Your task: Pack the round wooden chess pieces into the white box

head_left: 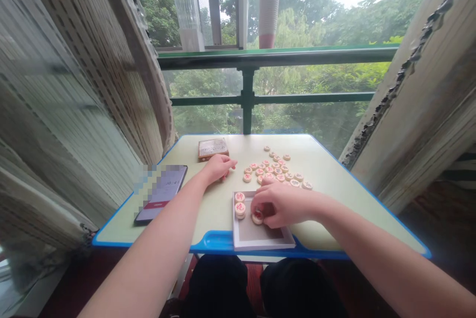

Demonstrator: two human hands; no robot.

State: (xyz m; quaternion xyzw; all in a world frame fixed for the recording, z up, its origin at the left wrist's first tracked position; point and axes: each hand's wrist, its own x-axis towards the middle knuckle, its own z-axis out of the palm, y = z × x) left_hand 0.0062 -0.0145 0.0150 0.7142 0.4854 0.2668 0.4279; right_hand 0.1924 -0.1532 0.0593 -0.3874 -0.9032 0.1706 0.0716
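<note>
My right hand [278,204] reaches into a shallow open box [243,243] at the table's near edge. Its fingers and thumb are closed on a round xiangqi piece [257,217] with red marking, partly hidden by the fingers. In the box's left part lie a red-lettered piece [240,197] and a small stack of pieces [240,209]. Beyond the right hand, several loose pieces [269,170] with red or dark characters are scattered over the table. My left hand [219,167] rests on the table left of them, fingers loosely stretched, with no piece visible in it.
A small patterned box [213,148] stands just behind my left hand. On the left a phone [163,196] lies on the blue-edged table [208,199]. Curtains [92,60] hang on both sides, and a green railing [278,58] runs behind the table.
</note>
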